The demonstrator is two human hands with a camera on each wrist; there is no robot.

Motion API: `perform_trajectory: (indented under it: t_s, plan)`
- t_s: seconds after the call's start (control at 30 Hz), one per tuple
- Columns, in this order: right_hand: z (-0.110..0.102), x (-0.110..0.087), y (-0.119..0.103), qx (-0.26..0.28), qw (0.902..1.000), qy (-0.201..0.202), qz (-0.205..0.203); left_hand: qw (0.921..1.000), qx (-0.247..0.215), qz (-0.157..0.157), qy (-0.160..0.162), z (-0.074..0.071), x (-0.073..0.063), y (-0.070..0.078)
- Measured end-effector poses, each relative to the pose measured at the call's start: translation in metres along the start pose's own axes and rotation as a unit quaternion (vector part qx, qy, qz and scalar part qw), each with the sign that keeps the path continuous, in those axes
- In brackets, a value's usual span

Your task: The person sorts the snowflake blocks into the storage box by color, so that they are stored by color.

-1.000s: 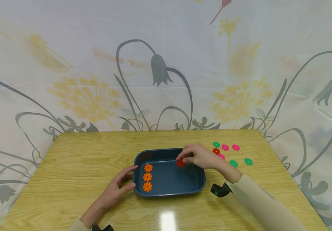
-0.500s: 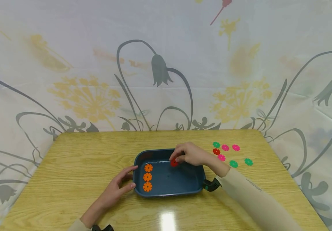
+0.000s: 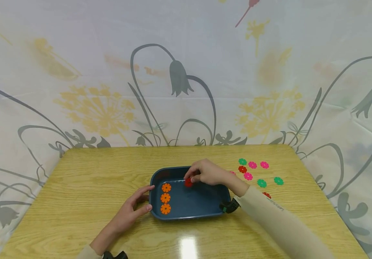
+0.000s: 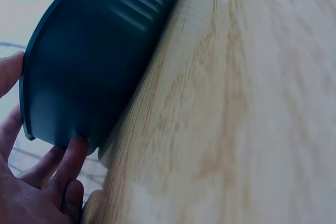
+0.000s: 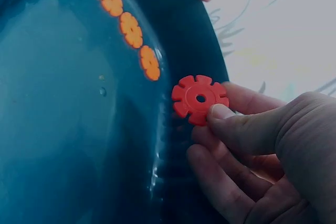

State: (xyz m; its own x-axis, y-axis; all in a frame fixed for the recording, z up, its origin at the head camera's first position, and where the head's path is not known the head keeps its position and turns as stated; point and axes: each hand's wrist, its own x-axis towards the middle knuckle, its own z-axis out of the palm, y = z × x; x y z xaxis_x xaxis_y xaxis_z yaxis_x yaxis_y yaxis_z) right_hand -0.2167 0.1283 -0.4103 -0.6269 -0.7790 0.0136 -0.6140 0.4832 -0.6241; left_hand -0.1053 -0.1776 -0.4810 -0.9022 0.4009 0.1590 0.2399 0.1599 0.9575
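My right hand pinches a red notched disc between thumb and forefinger, above the far part of a dark blue tray. The disc faces the right wrist camera upright, its centre hole and slots showing. Three orange notched discs lie in a line inside the tray, along its left end. My left hand rests against that end, thumb and forefinger spread at the rim. In the left wrist view, other fingers touch the tray's outer wall from below the rim.
Right of the tray, loose notched discs lie on the wooden table: several pink, several green and red. My right sleeve partly covers one red disc. A flower-patterned cloth hangs behind the table.
My right hand has carried the red disc leftward over the tray, nearer the orange ones. A red disc and a pink disc by the right forearm have come into view. The left hand stays put.
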Motion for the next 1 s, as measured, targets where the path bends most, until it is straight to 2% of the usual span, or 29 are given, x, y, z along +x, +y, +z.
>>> perform_trajectory:
  t_s: [0.33,0.47,0.63,0.87,1.0]
  plan:
    - [0.011,0.006,-0.002,0.0,0.9998,-0.003,0.019,1.0,0.001,-0.003,-0.002,0.0,0.0,-0.001]
    - [0.013,0.008,-0.004,0.006,0.9999,-0.007,0.011,1.0,0.002,-0.003,-0.002,0.0,0.0,-0.001]
    - [0.016,0.012,-0.006,0.0,0.9992,-0.038,-0.013,1.0,0.002,0.003,-0.004,0.0,0.0,0.0]
    - [0.02,0.018,-0.005,0.028,0.9956,-0.089,-0.008,0.9999,-0.005,0.008,-0.01,0.0,0.0,0.0]
    - [0.022,0.02,-0.003,0.027,0.9947,-0.099,-0.005,0.9999,-0.007,0.006,-0.009,-0.001,0.0,0.0]
